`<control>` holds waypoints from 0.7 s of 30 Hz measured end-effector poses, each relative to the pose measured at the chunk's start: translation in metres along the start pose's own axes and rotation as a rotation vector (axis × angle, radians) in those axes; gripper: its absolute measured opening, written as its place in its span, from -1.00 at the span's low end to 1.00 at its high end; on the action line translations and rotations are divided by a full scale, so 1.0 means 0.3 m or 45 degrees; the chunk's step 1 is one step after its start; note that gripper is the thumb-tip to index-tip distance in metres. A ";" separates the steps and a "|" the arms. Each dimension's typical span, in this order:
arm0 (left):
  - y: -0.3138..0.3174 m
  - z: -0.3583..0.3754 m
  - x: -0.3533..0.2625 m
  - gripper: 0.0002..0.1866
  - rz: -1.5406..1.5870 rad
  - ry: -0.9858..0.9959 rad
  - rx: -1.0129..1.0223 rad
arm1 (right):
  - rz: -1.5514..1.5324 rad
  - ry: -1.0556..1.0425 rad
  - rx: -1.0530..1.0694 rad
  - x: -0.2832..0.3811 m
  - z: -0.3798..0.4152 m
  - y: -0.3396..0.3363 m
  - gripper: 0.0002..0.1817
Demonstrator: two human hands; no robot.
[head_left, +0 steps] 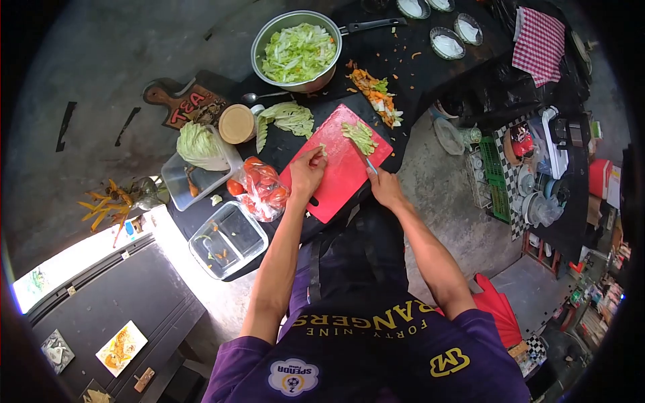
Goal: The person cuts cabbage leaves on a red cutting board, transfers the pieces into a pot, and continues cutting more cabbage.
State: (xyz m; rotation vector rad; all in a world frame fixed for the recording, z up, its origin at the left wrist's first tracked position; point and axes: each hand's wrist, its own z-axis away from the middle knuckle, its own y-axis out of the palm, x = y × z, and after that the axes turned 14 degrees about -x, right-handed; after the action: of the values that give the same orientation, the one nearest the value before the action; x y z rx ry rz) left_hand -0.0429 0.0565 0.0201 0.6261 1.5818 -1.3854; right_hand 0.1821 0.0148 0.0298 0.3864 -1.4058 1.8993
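Observation:
A red cutting board (330,176) lies at an angle in front of me on the dark cloth. Chopped cabbage (360,137) is heaped near its upper right side. Over the left part of the board, my left hand (308,174) is closed, with a small pale piece of cabbage (323,150) at its fingertips. My right hand (385,188) grips a knife (371,165) by its light-blue handle at the board's right edge. The knife's blade points toward the chopped cabbage and is hardly visible.
Beyond the board stand a pot (338,52) of chopped cabbage and a pile of vegetable scraps (377,98). Leftward are a loose cabbage leaf (290,119), bagged tomatoes (267,191), a cabbage (200,145) on a plastic container, and a glass dish (228,240). Several small bowls (447,44) sit top right.

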 end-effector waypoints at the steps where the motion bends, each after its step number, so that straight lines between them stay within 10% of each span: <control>1: 0.005 -0.002 0.006 -0.67 -0.074 0.025 -0.053 | -0.113 0.033 -0.020 0.004 0.012 0.006 -0.50; 9: 0.129 0.002 -0.007 -0.63 -0.151 0.174 -0.024 | -0.227 0.169 0.045 0.038 0.131 0.075 -0.45; 15: 0.160 -0.006 -0.084 -0.57 0.341 -0.255 0.171 | -0.737 0.489 -0.072 -0.020 0.180 0.121 -0.43; 21: 0.148 -0.082 -0.081 -0.58 -0.051 0.416 0.069 | -0.777 0.627 -0.132 -0.079 0.185 0.121 -0.41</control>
State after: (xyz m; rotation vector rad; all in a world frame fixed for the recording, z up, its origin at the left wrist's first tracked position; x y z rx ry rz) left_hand -0.0019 0.0952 0.0183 0.8938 1.8248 -1.4117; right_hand 0.1630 -0.0500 0.0096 0.2357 -0.9141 1.2974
